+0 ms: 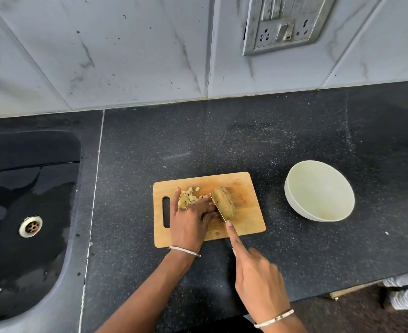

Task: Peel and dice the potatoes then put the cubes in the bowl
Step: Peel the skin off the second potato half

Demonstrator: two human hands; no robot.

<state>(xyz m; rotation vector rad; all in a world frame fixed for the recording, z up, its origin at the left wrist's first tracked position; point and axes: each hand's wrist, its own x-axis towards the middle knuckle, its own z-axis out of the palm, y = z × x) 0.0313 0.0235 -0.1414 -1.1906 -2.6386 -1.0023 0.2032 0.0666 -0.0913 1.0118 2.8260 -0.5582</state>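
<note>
On a dark speckled counter (282,145), we see a wooden board (246,227) with a slot handle at its left end; we place everything else from it. A potato (223,204), skin still on its top, sits near the board's middle, cut into slices that stand together. Our left hand (191,219) lies flat, fingers spread, touching the potato's left side. Pale cubes (189,197) lie in a loose heap beyond those fingers. Our right hand (256,272) grips a knife (218,211), forefinger stretched along the spine, the blade set against the potato's left face. An empty white bowl (319,191) stands just right of the board, apart from it. Bare counter opens behind the board up to the tiled wall (126,56), and right of the bowl. Left of the board, past a seam, a wet black sink (30,188) drops away. The counter's front edge runs just below the right wrist. A switch plate (284,22) on the wall bears no lettering we can read.
</note>
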